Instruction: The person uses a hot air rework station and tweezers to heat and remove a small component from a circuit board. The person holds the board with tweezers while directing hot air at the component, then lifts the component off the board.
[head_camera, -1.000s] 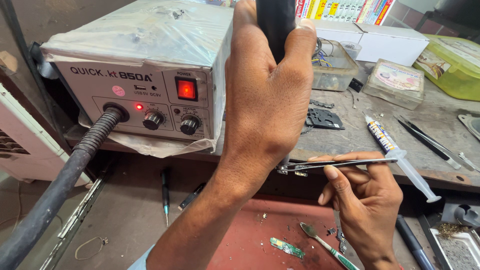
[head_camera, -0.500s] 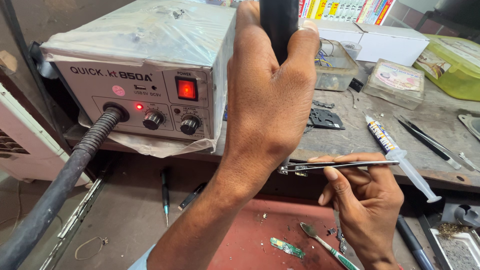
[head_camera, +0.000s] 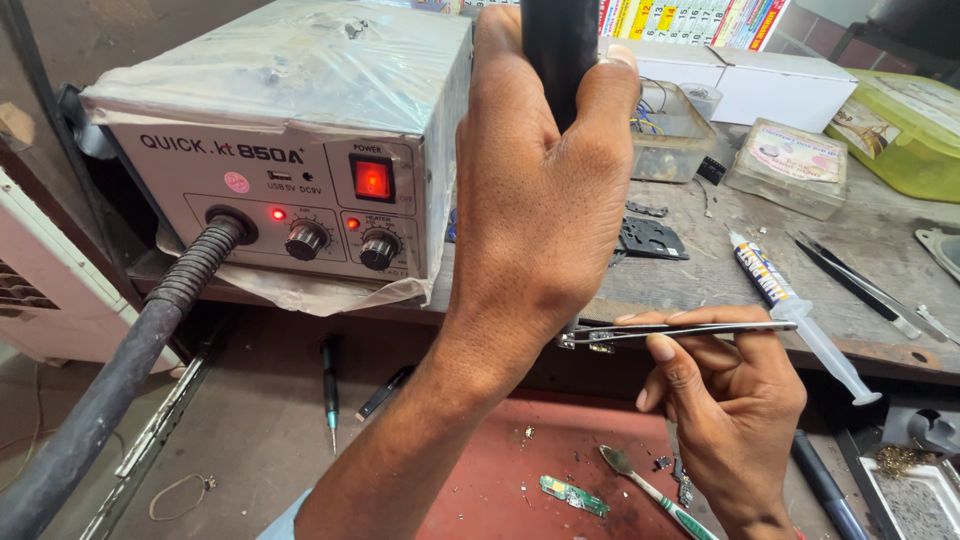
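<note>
black handle of the hot-air tool sits wrapped in my left hand, fist closed around it, held upright in the middle of the view; its nozzle end is hidden behind the hand. my right hand, lower right, pinches metal tweezers that run level toward the left, their tips clamped on a small metal part just under the left wrist. left of that stands the grey hot-air station, its red switch lit, with a thick ribbed hose leaving its front. near me, on the red mat, lie a green circuit strip and a toothbrush; a syringe rests on the bench at right. my worry: the part is tiny and held by the tips alone, so a slack pinch could drop it among the mat's clutter. the fingers sit close to where the hot air should come out, so a drifting fist could scorch them.
</note>
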